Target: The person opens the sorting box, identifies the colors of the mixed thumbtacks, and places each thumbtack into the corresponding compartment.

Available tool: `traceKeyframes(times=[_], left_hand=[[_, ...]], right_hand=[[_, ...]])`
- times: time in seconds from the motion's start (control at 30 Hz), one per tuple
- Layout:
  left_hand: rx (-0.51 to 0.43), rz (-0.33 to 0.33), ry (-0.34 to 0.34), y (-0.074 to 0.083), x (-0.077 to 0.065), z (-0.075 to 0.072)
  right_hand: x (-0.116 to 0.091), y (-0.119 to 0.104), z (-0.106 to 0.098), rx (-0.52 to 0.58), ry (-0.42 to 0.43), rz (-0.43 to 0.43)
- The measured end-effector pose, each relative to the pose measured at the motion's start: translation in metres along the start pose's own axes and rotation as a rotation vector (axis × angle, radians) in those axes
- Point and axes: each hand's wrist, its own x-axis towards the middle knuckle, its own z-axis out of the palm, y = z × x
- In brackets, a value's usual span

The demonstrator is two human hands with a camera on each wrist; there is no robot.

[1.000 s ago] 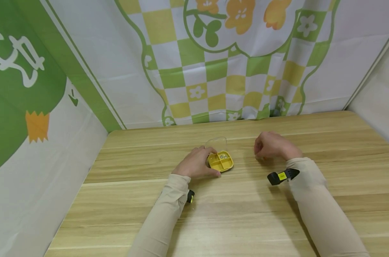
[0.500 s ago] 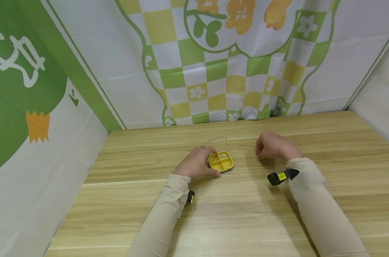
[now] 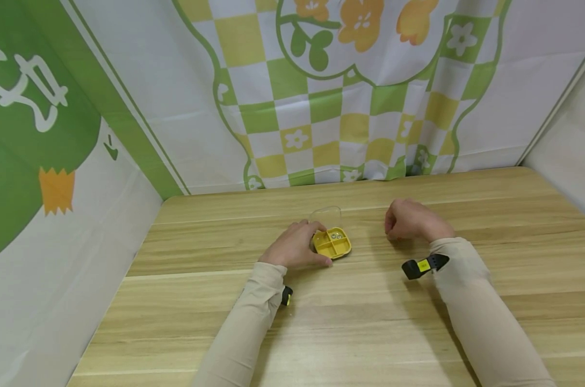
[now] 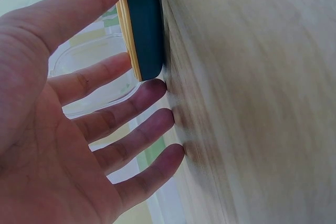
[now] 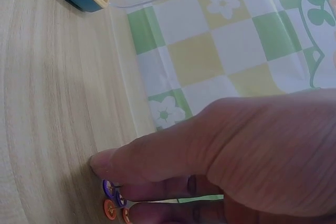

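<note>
A small pill box (image 3: 332,247) with a yellow four-part tray, teal outer shell (image 4: 145,30) and raised clear lid (image 3: 327,215) sits on the table. Its back right compartment holds small round pieces (image 3: 337,236). My left hand (image 3: 297,244) holds the box by its left side, thumb in front and index finger behind; the other fingers spread, tips at the tabletop. To the right, my right hand (image 3: 413,220) is low over the table with curled fingers. Its thumb and fingertips are at several small round purple (image 5: 108,188) and orange pieces (image 5: 109,209); any pinch is hidden.
The wooden table (image 3: 340,333) ends at a white, green and yellow checked curtain (image 3: 331,129) behind the box. White and green fabric (image 3: 79,215) hangs along the left, a white wall (image 3: 568,123) along the right.
My right hand has shifted very slightly to the right, staying low on the table. The left hand and the box have kept their places.
</note>
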Motion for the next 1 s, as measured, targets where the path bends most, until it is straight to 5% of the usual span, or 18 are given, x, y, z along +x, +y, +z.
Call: traceKeyframes(times=[1.0], left_hand=[[-0.002, 0.003, 0.007, -0.0002, 0.0001, 0.0005]], right_hand=[[-0.0013, -0.0013, -0.0004, -0.014, 0.027, -0.019]])
